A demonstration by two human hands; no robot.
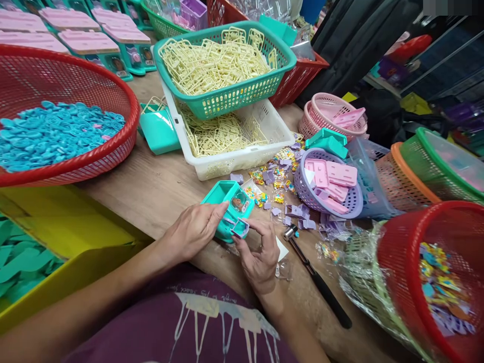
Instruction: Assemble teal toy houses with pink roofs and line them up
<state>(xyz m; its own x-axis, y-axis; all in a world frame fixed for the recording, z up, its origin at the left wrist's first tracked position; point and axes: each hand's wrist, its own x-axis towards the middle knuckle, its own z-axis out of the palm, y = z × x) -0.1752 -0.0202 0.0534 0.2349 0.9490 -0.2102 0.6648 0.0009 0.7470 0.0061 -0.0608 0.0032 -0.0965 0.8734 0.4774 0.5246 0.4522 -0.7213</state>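
Observation:
A teal plastic toy case lies on the wooden table in front of me. My left hand grips its near left side, fingers curled on it. My right hand pinches a small lilac plastic piece against the case's near end. A small picture insert shows inside the case's window. Loose lilac pieces and small colourful sticker packets lie scattered just beyond the case.
A small black-handled hammer lies right of my right hand. Around stand a red basket of blue parts, a teal basket of cream frames on a white tub, a lilac basket of pink plates, and a red basket at right.

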